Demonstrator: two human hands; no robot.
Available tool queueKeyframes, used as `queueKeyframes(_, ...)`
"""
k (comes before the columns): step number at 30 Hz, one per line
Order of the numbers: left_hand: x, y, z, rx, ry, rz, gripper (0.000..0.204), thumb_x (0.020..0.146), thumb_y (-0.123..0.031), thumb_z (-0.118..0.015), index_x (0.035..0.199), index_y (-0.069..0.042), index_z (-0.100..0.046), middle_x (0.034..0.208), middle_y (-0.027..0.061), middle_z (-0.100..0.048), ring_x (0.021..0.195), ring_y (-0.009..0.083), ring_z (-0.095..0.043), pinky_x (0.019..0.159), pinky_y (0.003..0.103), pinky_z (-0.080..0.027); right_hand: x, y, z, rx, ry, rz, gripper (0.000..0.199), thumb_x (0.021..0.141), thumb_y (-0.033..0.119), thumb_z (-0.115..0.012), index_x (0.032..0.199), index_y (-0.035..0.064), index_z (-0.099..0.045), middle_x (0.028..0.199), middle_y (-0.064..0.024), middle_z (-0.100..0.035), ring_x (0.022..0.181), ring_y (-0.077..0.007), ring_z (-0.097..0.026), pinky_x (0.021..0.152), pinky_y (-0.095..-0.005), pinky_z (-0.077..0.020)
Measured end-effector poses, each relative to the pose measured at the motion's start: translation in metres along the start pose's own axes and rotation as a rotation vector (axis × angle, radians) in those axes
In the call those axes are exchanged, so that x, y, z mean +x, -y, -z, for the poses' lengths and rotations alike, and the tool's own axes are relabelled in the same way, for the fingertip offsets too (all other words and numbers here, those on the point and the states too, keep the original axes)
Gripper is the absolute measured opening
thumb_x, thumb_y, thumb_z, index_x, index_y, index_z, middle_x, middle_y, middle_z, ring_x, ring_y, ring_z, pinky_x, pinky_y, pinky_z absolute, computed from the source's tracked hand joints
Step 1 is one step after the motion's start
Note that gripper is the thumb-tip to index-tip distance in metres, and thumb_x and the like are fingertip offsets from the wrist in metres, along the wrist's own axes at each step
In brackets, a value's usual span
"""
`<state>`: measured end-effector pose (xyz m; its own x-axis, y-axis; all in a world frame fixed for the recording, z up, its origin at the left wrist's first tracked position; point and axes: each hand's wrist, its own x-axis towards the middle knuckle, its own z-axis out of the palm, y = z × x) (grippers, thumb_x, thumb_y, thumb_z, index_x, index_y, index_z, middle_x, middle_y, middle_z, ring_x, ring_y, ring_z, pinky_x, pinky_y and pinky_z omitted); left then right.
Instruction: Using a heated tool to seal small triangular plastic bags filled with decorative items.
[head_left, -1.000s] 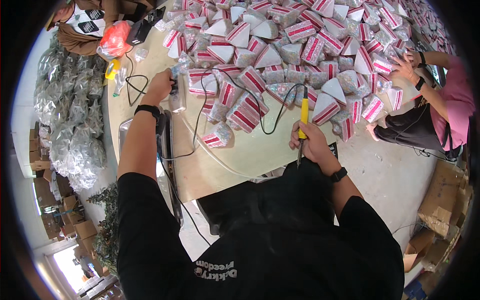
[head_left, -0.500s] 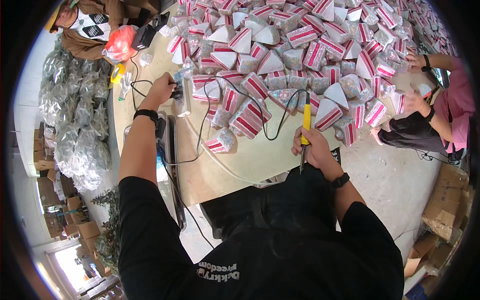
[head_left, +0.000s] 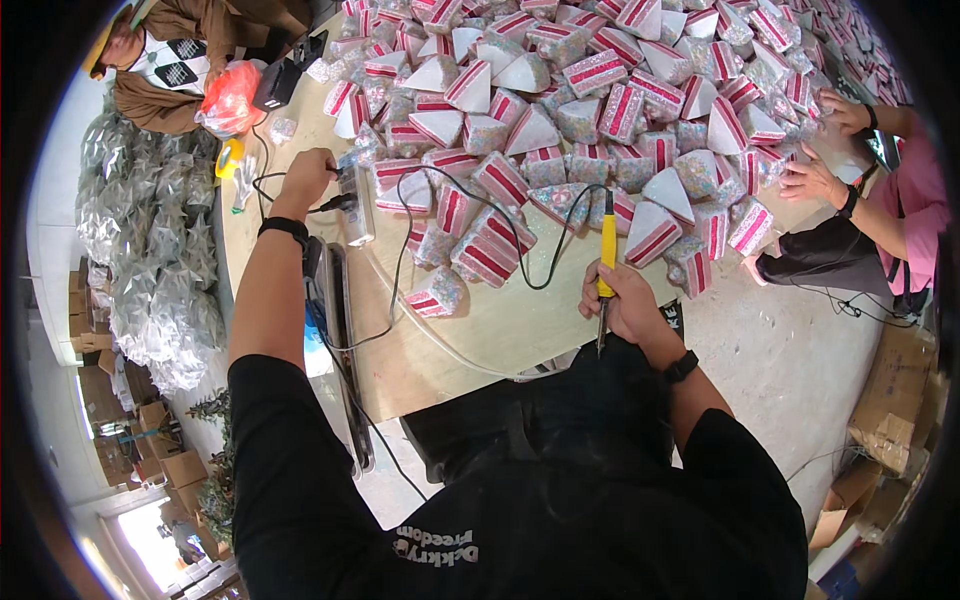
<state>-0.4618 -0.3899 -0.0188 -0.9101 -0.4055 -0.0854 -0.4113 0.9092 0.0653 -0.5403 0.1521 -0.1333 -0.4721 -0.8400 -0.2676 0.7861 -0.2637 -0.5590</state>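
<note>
My right hand is wrapped round the yellow handle of a soldering iron. Its metal tip points down toward my lap, and its black cord loops away over the table. My left hand is at the far end of a white power strip, fingers bent together. Something dark shows at those fingertips, too small to make out. A black plug sits at the strip just below this hand. Beside the strip lie wrapped toy cake slices, white with red stripes.
A large heap of cake slices covers the far table. At the right are a co-worker's hands. Another person stands far left by a red plastic bag and yellow tape. Cardboard boxes stand lower right.
My left hand has shifted slightly away from me along the strip, uncovering the black plug. The right co-worker's lower hand has moved up and left. The soldering iron stays in my right hand.
</note>
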Motion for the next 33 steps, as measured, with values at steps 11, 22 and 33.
queueKeyframes(11,0.012,-0.012,0.002,0.122,0.069,-0.056,0.019,0.065,-0.004,-0.077,0.082,-0.001,-0.068,0.080,0.0166,-0.070,0.079,0.0336,-0.068,0.071,0.039,-0.053,0.002,-0.001,0.002,0.030,-0.021,-0.022,0.024,0.101,0.025,-0.048,0.096,0.0017,-0.053,0.073,-0.0074,-0.053,0.063,-0.0179,-0.051,0.065,-0.0363,-0.0449)
queueKeyframes(22,0.008,-0.022,-0.019,0.195,-0.032,-0.023,0.013,0.070,-0.006,-0.073,0.079,-0.001,-0.065,0.083,0.0192,-0.068,0.085,0.0390,-0.065,0.074,0.046,-0.051,0.002,0.002,-0.001,-0.013,-0.038,-0.013,0.025,0.100,0.025,-0.048,0.094,0.0011,-0.053,0.072,-0.0081,-0.052,0.061,-0.0195,-0.050,0.065,-0.0379,-0.0446)
queueKeyframes(33,0.014,-0.025,-0.022,0.188,-0.035,0.027,0.012,0.075,-0.003,-0.059,0.084,-0.001,-0.068,0.090,0.0231,-0.067,0.091,0.0401,-0.064,0.081,0.046,-0.051,0.004,0.003,0.001,0.016,-0.024,0.008,0.028,0.100,0.028,-0.048,0.097,0.0010,-0.053,0.075,-0.0078,-0.052,0.063,-0.0188,-0.052,0.064,-0.0380,-0.0456)
